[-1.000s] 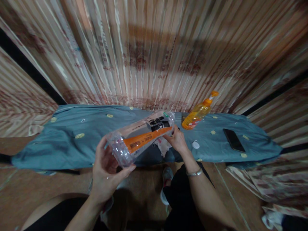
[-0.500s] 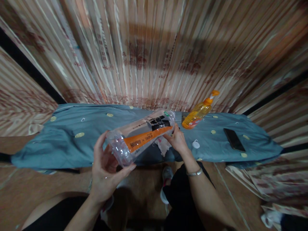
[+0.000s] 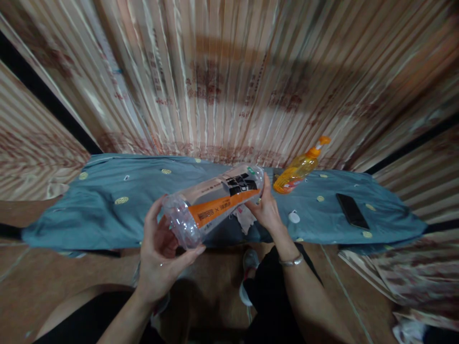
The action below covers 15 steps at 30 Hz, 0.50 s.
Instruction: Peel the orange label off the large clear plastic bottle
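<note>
A large clear plastic bottle with an orange and black label lies tilted between my two hands, above the cloth-covered table. My left hand cups its near left end, thumb underneath and fingers around the side. My right hand, with a silver bracelet at the wrist, grips the far right end. Just below the bottle on the cloth is a crumpled pale tissue or wrapper, partly covered. A white cap-like piece sits to the right of my right hand.
Behind my right hand a yellow pump bottle with an orange top stands on the teal tablecloth. A black phone lies farther right. Patterned curtains hang behind and at the sides, with dark poles at the corners.
The whole view has shifted slightly, so things appear a little farther right. Both hands keep their hold on the clear bottle, which stays at nearly the same tilt.
</note>
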Each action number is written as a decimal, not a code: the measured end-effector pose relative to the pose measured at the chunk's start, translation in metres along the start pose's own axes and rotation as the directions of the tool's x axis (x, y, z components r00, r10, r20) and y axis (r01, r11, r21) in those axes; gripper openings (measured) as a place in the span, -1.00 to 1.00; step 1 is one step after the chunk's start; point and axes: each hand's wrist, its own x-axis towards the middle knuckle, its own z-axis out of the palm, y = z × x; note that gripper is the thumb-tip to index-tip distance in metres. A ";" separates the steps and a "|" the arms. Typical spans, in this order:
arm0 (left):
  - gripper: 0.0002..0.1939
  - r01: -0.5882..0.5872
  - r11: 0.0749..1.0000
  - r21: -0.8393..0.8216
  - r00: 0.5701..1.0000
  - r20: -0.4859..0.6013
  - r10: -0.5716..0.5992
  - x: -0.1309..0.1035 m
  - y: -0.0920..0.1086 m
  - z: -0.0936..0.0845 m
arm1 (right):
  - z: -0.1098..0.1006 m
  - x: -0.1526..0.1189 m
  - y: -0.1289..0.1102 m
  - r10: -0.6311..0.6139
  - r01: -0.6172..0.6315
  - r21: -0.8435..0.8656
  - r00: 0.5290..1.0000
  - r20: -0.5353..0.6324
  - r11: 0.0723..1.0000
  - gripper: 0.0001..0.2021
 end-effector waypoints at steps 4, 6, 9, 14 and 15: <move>0.05 0.020 1.000 -0.008 1.000 0.000 -0.020 0.000 0.003 0.001 | -0.001 0.001 0.003 -0.035 0.035 0.005 0.999 -0.017 0.999 0.01; 0.05 0.029 1.000 -0.007 1.000 0.000 -0.029 0.001 0.006 0.003 | -0.001 0.002 0.004 -0.031 0.031 0.004 0.999 -0.025 1.000 -0.02; 0.06 0.049 0.999 0.017 0.999 0.002 -0.049 0.002 0.013 0.006 | -0.002 0.004 0.005 -0.022 0.022 0.002 0.999 -0.038 1.000 -0.06; 0.06 0.059 0.998 0.020 0.998 0.000 -0.059 0.002 0.015 0.008 | -0.001 0.008 0.003 -0.029 0.028 -0.008 0.998 -0.055 1.000 -0.13; 0.06 0.058 0.998 0.013 0.998 -0.001 -0.058 0.002 0.014 0.007 | -0.001 0.008 0.002 -0.025 0.024 -0.011 0.998 -0.059 1.000 -0.14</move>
